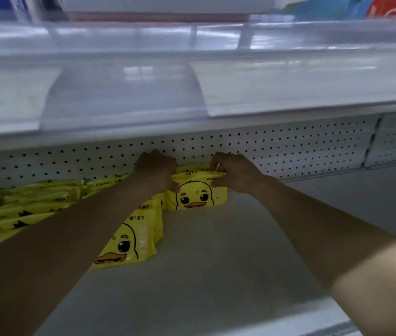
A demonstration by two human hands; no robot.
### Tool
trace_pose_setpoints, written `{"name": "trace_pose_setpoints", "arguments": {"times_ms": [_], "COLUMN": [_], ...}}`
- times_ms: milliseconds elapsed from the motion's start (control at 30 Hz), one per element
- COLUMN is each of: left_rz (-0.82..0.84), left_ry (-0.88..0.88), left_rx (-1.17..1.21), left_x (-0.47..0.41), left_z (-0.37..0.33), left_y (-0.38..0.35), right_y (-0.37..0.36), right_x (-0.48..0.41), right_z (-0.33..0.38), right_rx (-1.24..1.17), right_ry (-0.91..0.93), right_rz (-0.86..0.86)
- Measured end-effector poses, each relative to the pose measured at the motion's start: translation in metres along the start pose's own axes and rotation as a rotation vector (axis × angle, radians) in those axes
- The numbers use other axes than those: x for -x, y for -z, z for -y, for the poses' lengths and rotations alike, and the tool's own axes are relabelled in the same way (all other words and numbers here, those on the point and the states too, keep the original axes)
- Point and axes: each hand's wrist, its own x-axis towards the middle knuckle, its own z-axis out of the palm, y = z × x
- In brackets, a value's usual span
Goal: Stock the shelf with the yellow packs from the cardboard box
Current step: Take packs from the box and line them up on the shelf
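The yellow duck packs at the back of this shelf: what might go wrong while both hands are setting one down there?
1. The upright yellow duck-faced pack, gripped by the left hand and right hand, has only bare lower shelf to its right, so it may topple once released.
2. The tilted yellow pack in front leans and could slide flat.
3. The white upper shelf hangs low over the hands; knuckles might bump it.

Two hands [155, 172] [236, 174], many yellow packs [198, 198], one shelf [216, 275].
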Motion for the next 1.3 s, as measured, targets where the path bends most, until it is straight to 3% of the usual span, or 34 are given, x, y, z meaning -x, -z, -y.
{"name": "trace_pose_setpoints", "arguments": {"times_ms": [200,567,967,1300], "left_rz": [0.025,-0.105,-0.12,-0.018], "left_ry": [0.114,0.163,0.368,0.622], "left_rx": [-0.018,-0.007,0.507,0.252], "left_x": [0.0,0.01,0.105,0.268], "left_z": [-0.009,-0.019,-0.052,-0.084], "left_y": [0.002,0.013,0.051,0.072], "right_y": [-0.013,0.014,0.054,0.053], "right_x": [-0.006,0.015,0.073,0.175], "right_z": [0.001,0.006,0.053,0.134], "right_rx": [0.04,0.067,0.113,0.268], "right_ry": [-0.049,-0.053,0.091,0.275], "right_rz": [-0.037,-0.031,0.041,0.226]}}
